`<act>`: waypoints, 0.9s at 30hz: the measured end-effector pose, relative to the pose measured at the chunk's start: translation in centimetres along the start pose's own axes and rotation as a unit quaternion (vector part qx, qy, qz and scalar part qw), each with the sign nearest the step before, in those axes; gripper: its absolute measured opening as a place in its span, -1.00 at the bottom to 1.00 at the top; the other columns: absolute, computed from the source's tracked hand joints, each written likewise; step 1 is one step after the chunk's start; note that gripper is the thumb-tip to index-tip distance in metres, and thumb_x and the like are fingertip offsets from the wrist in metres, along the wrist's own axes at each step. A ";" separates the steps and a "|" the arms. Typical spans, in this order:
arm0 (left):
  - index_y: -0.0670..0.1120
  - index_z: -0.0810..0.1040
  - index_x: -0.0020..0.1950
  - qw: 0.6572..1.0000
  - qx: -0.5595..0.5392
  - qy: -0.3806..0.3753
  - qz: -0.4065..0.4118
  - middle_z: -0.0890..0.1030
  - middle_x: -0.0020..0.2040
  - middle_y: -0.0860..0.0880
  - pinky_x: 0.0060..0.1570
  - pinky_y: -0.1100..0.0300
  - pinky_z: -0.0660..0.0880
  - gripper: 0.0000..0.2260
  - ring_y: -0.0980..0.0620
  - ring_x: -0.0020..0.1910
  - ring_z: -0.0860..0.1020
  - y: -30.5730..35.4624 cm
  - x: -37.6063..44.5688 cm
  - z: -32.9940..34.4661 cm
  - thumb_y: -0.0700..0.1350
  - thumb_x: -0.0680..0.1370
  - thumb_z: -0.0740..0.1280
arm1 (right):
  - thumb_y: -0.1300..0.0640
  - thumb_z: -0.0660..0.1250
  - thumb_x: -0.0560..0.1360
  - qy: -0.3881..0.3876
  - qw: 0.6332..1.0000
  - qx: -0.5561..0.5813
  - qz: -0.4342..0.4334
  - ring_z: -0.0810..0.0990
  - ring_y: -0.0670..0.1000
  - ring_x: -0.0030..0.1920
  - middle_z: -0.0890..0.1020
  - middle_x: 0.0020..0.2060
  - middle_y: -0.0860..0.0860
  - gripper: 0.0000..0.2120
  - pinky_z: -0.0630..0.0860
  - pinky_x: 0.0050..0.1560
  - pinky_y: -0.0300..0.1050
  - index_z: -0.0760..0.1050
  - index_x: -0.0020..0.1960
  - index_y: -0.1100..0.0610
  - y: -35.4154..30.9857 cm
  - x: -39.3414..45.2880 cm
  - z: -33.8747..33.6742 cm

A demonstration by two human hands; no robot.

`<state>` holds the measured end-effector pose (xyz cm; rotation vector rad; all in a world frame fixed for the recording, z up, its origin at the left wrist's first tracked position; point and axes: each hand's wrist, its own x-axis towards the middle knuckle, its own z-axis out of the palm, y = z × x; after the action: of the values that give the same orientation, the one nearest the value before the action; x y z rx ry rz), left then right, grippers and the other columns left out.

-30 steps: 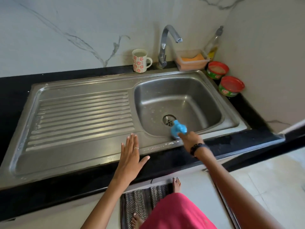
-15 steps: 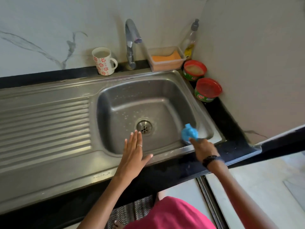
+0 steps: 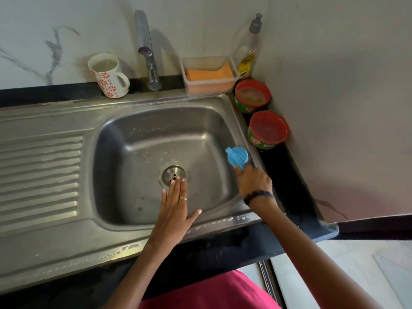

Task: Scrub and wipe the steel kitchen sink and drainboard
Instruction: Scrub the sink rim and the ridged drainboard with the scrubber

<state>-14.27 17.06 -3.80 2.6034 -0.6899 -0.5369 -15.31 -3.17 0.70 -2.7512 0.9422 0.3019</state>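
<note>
Steel basin wall at three o'clock is where your right hand [image 3: 254, 180] grips the round blue plastic scrubber [image 3: 237, 157]; press it flat and circle along the stainless sink [image 3: 124, 139] rim. Your left hand [image 3: 172, 208] hovers flat, fingers straight, holding nothing, at six o'clock. I count two red-lidded green tubs [image 3: 267, 130], one floral mug [image 3: 109, 76], one orange sponge [image 3: 209, 73].

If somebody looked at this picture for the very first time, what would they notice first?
Probably the bright blue scrubber that the right hand holds against the right edge of the steel sink basin. Next, the left hand spread flat, fingers straight, its tips in line with the round drain. Then the two round red-topped tubs in the right corner by the wall.
</note>
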 end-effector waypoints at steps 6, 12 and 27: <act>-0.10 -0.37 0.43 0.999 0.006 0.027 -0.017 -0.39 0.43 0.00 0.33 0.15 -0.41 -0.27 0.08 0.41 -0.36 -0.6 -0.2 -0.3 0.15 0.58 0.10 | -0.15 -0.05 0.61 -0.005 0.998 -0.070 0.002 0.63 0.14 -0.01 0.64 -0.03 0.11 -0.53 0.51 -0.09 -0.04 0.35 0.28 0.16 1.9 -2.9 0.9; -0.09 -0.38 0.43 0.997 0.042 0.049 -0.043 -0.43 0.40 -0.04 0.34 0.14 -0.40 -0.32 0.02 0.40 -0.39 -1.6 0.8 -0.8 0.15 0.60 0.03 | -0.12 -0.03 0.61 0.006 0.997 -0.072 -0.005 0.62 0.17 0.01 0.64 -0.02 0.14 -0.54 0.49 -0.09 -0.04 0.35 0.27 0.19 0.4 0.1 0.2; -0.12 -0.16 0.44 0.990 0.016 0.116 -0.083 -0.06 0.50 -0.11 0.38 0.08 -0.29 -0.34 0.00 0.44 -0.18 -6.6 2.1 -3.3 0.00 0.56 0.24 | -0.06 0.07 0.61 -0.010 0.990 0.040 -0.137 0.56 0.21 0.03 0.59 0.04 0.23 -0.57 0.45 -0.05 -0.03 0.43 0.20 0.27 -9.4 14.3 0.1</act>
<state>-8.57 22.09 -4.58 2.7105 -0.4111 -0.2663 1.60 -4.14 -1.84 -2.7517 0.5480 0.2368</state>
